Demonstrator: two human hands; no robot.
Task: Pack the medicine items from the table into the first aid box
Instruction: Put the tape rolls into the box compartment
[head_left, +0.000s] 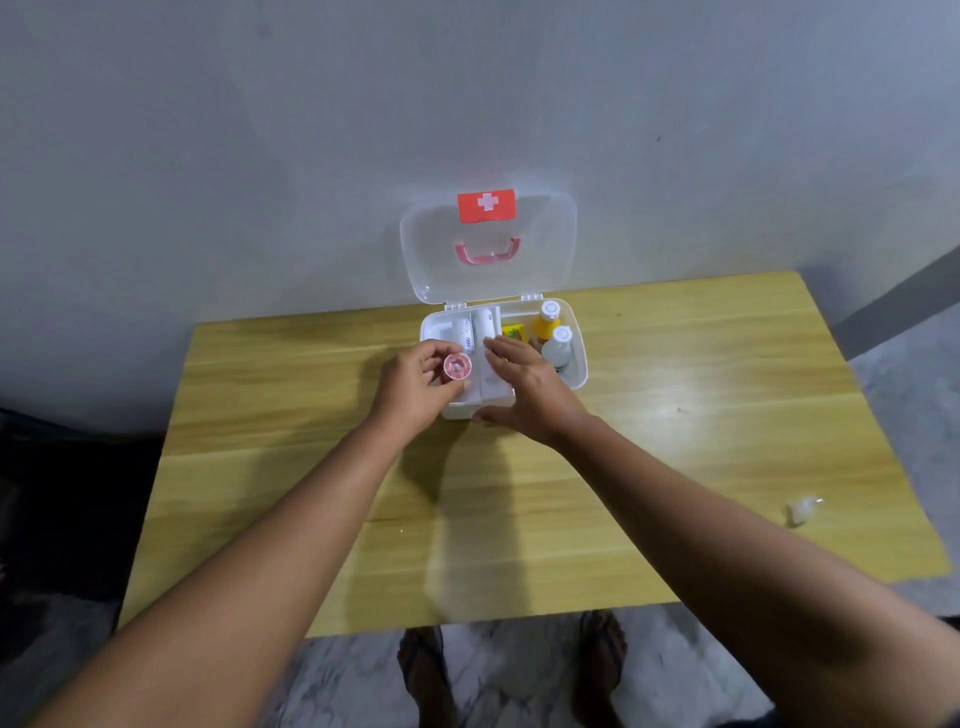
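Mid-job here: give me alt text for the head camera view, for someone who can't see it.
The left hand holds a small round red container over the open first aid box on a wooden table, while the right hand steadies the box's near edge. Two bottles already stand inside.

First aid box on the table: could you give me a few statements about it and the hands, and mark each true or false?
1. The first aid box has its lid open. True.
2. The left hand holds a round red-topped item. True.
3. The right hand grips a bottle. False: its fingers are spread open over the box, holding nothing.
4. The yellow bottle stands on the table outside the box. False: it is inside the box's right part.
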